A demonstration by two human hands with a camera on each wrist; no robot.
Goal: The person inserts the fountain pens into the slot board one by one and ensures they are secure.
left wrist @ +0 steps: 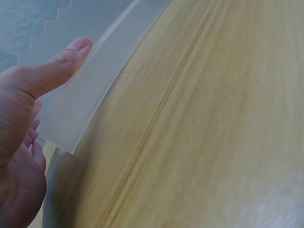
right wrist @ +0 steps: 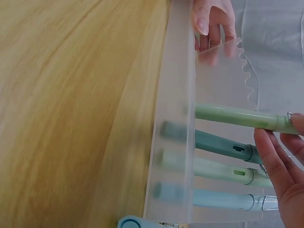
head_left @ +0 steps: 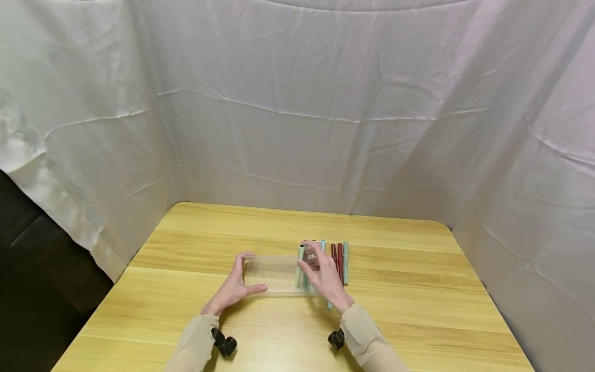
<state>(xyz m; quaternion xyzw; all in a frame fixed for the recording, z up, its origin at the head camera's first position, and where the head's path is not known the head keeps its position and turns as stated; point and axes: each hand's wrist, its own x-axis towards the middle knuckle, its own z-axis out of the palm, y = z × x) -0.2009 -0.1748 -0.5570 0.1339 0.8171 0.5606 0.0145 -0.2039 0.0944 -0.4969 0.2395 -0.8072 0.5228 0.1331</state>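
A frosted clear pen tray (head_left: pixel 271 275) with a scalloped edge stands on the table. My left hand (head_left: pixel 235 285) grips its left end, the thumb (left wrist: pixel 71 59) on the near wall and the fingers round the far side. At the tray's right part, my right hand (head_left: pixel 327 279) pinches a light green fountain pen (right wrist: pixel 232 115) near its clip, with the other end behind the near wall. Beside it in the tray lie a dark teal pen (right wrist: pixel 221 145), another light green pen (right wrist: pixel 218 169) and a light blue pen (right wrist: pixel 221 198).
Right of the tray, two dark red pens (head_left: pixel 340 261) and a grey-green pen (head_left: pixel 345 263) lie on the wooden table (head_left: pixel 418 310). Part of a light blue pen (head_left: pixel 329 305) shows by my right wrist. Pale curtains (head_left: pixel 297 113) surround the table's back and sides.
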